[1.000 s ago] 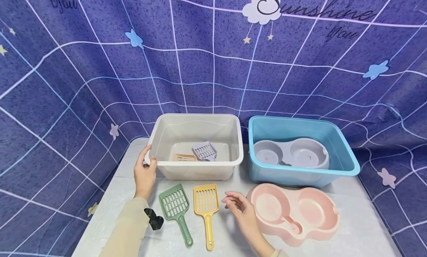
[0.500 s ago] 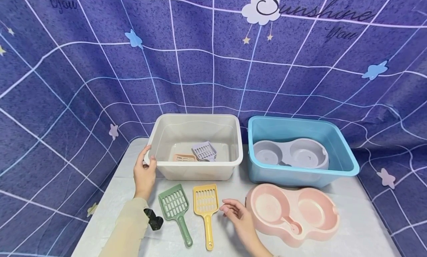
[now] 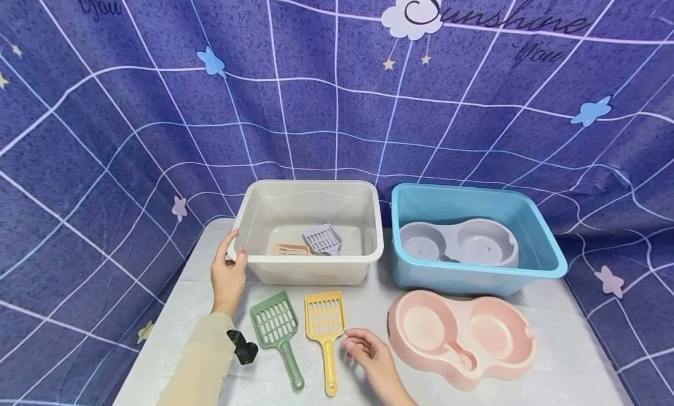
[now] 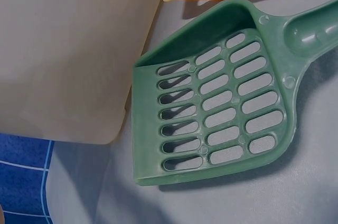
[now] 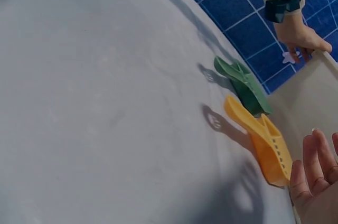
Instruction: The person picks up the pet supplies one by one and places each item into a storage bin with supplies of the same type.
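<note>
My left hand (image 3: pixel 229 277) grips the front left corner of the off-white litter box (image 3: pixel 310 271). Inside that box lie a lilac litter scoop (image 3: pixel 323 239) and an orange scoop (image 3: pixel 291 250), the latter partly hidden by the front wall. My right hand (image 3: pixel 371 359) hovers just right of the yellow litter scoop (image 3: pixel 329 359), fingers loosely bent and holding nothing. A green litter scoop (image 3: pixel 286 353) lies on the table to the left of the yellow one; its slotted head fills the left wrist view. In the right wrist view, the right fingers (image 5: pixel 316 166) appear near the yellow scoop's head.
A blue litter box (image 3: pixel 474 280) stands to the right with a grey double bowl (image 3: pixel 450 242) inside. In front of it sits a pink double bowl (image 3: pixel 463 341) on the white-covered table (image 3: pixel 168 347). A purple-blue patterned curtain (image 3: pixel 316 102) rises behind and on both sides.
My right hand has moved left and toward the table's near side, closer to the yellow scoop's handle. The left hand has stayed on the off-white box.
</note>
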Motion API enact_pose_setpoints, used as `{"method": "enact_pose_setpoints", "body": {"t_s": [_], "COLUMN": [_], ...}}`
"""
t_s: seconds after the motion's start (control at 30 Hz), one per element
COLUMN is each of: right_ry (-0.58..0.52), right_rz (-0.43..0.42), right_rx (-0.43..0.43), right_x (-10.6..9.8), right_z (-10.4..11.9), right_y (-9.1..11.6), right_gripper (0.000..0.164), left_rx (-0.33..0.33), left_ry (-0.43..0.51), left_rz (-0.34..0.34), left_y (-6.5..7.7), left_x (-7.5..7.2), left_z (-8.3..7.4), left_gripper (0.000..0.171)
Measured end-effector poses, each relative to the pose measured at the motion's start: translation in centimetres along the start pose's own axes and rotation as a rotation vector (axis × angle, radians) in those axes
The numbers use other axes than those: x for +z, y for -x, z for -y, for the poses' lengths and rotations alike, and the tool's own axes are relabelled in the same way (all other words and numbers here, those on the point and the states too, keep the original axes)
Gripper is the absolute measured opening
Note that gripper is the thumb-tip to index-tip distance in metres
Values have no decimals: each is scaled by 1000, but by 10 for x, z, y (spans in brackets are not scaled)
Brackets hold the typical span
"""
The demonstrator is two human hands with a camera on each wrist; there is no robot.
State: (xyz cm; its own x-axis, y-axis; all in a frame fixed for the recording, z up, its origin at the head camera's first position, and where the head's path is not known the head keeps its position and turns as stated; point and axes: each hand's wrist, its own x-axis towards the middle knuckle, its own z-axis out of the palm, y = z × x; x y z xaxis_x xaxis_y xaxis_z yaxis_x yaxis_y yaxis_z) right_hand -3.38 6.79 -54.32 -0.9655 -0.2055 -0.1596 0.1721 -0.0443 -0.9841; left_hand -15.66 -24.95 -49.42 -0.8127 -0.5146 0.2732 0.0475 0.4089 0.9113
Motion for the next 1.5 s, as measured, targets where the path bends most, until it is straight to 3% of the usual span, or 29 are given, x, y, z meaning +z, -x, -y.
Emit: {"method": "enact_pose_setpoints", "body": {"t_s": [0.23,0.63,1.27,1.5], "right_ry": [17,-39,-43,-75], "right_rz": [45,71,127,151], "right_rx": [65,74,231,204], "right_x": [2,4,15,20], "right_z": [-10,-23,-32,-29], "right_y": [2,10,10,11], "right_gripper": [37,41,58,58], "left_rx": [-7,-2,-5,2], "left_ry": [3,-3,-11,-5], "left_rz": [0,-6,-3,-5], "left_y": [0,1,1,2], "left_x": [-1,-1,-1,-1], "left_z": [-1,-2,-1,-2], "left_gripper": [44,44,43,43]}}
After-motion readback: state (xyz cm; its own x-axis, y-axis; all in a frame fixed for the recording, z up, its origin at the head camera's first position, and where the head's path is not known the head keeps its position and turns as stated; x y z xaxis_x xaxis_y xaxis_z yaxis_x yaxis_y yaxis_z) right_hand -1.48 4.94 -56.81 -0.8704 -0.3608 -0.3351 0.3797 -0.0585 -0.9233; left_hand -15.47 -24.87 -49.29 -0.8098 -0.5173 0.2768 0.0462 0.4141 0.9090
